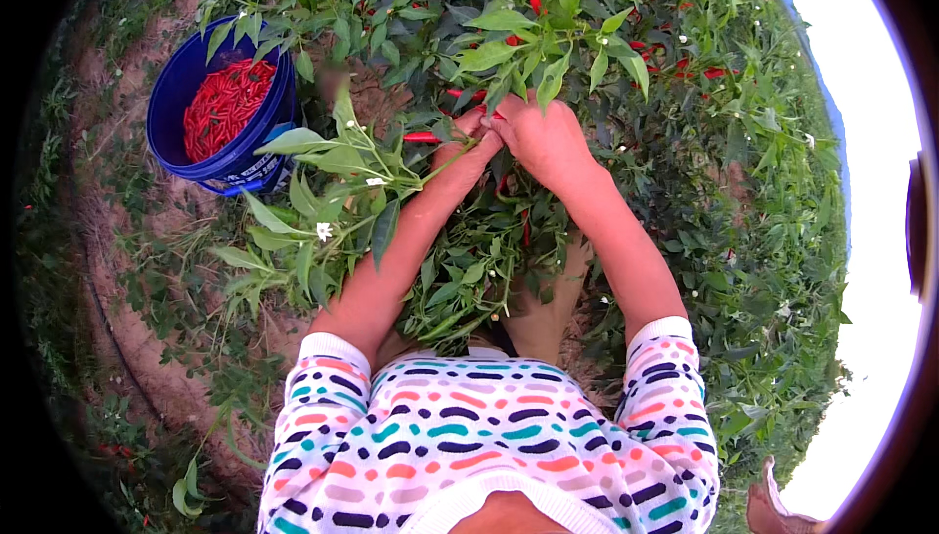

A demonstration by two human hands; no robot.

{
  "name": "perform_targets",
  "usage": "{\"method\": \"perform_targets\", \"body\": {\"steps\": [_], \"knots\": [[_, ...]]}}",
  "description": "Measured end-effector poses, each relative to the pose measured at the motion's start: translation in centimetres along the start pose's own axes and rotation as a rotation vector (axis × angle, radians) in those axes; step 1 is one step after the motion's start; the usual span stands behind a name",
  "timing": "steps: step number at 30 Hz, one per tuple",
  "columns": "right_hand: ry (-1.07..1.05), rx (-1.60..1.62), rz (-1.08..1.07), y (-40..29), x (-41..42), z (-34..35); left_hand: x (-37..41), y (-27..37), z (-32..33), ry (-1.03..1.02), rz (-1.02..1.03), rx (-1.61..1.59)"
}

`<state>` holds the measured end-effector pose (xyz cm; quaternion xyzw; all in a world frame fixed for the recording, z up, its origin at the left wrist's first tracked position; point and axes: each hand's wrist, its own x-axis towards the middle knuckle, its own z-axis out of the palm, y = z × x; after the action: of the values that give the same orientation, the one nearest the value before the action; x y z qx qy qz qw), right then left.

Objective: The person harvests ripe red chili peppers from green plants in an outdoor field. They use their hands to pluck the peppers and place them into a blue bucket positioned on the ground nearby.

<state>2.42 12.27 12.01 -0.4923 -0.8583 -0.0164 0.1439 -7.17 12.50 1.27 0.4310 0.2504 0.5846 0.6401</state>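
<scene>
My right hand point(546, 139) pinches a small red chili pepper point(498, 116) at its fingertips, among the leaves of a chili plant point(506, 42). Right against it is my left hand point(473, 130), thumb and fingers drawn together. A red chili point(421, 137) sticks out to the left of that hand; whether the hand grips it or it hangs on the plant is unclear. Another red chili point(465, 94) shows just above. Leaves and the hands themselves hide part of the fingers. A leafy branch with white flowers point(323, 231) reaches across my left forearm.
A blue plastic bucket point(165, 108) bearing writing stands on the soil at left, partly filled with picked red chilies point(227, 108). More fruiting plants point(660, 57) spread to the right. A thin dark hose point(110, 328) runs along the bare soil point(165, 240).
</scene>
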Motion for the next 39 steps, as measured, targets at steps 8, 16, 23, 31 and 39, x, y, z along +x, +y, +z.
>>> {"method": "perform_targets", "body": {"steps": [8, 16, 23, 31, 39], "knots": [[-0.031, 1.342, 0.628, 1.2, -0.4, 1.7, 0.2, 0.0, 0.8, -0.073, 0.087, -0.245], [0.032, 0.197, 0.087, -0.5, 0.1, 1.6, 0.9, -2.8, 0.2, -0.041, 0.195, 0.018], [-0.214, -0.107, 0.084, -2.2, 2.1, 0.4, -0.6, -2.2, 1.1, 0.060, 0.165, 0.158], [-0.447, 1.308, 0.530, -7.3, 7.4, -0.6, -0.1, -2.7, 0.3, 0.118, 0.154, 0.152], [-0.411, 1.006, 0.096, -15.9, 19.8, 0.9, 0.0, -2.5, 0.3, 0.110, 0.125, 0.161]]}}
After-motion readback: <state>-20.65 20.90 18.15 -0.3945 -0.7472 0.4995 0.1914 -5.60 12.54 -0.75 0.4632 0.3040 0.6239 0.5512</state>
